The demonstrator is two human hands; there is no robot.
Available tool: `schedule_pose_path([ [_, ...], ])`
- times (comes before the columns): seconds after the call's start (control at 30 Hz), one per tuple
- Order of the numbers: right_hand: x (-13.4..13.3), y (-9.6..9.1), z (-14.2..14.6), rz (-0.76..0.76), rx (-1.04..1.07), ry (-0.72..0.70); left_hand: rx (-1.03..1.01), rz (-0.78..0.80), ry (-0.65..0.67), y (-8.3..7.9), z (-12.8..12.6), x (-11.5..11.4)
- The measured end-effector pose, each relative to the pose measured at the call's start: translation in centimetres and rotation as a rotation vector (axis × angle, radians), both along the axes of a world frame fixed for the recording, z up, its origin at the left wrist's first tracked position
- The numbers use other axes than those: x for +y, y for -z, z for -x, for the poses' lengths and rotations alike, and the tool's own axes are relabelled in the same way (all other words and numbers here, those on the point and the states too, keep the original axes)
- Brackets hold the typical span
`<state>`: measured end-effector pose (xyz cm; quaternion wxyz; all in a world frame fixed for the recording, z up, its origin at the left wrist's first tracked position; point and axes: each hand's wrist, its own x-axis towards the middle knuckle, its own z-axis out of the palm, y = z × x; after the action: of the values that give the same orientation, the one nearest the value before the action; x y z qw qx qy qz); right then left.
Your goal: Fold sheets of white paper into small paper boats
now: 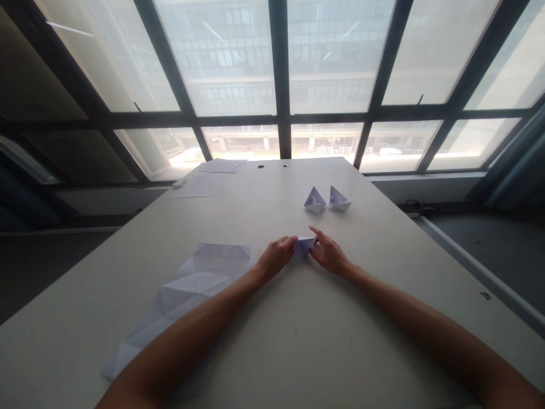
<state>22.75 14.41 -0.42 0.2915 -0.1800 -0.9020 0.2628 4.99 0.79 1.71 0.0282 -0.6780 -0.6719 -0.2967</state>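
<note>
A small piece of folded white paper (305, 244) is held between my two hands, just above or on the table. My left hand (276, 255) pinches its left side, fingers closed. At its right edge, my right hand (330, 253) grips with thumb and fingers, while the index finger sticks out forward. Beyond my hands stand two folded paper boats, the left boat (315, 201) and the right boat (339, 200), close side by side. Creased sheets of white paper (196, 282) lie to the left, partly hidden under my left forearm.
The white table (272, 199) narrows toward large windows (332, 57) with dark frames. Flat paper sheets (202, 184) lie at its far left, beside a small whitish object (179, 183). Two dark holes show near the far edge. A small dark mark (485, 296) is at the right.
</note>
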Motion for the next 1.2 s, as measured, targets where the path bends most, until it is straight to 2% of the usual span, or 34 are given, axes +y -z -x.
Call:
schedule_pose_path([
  [0.23, -0.19, -0.32, 0.23, -0.066, -0.061, -0.009, -0.125, -0.011, -0.011, 0.1, 0.25, 0.11],
  [0.63, 0.23, -0.18, 0.04, -0.091, -0.043, -0.083, 0.006, 0.119, -0.133, 0.23, 0.51, -0.14],
  [1.2, 0.06, -0.1, 0.14, -0.17, -0.109, -0.052, 0.009, 0.208, -0.099, -0.18, 0.52, -0.24],
])
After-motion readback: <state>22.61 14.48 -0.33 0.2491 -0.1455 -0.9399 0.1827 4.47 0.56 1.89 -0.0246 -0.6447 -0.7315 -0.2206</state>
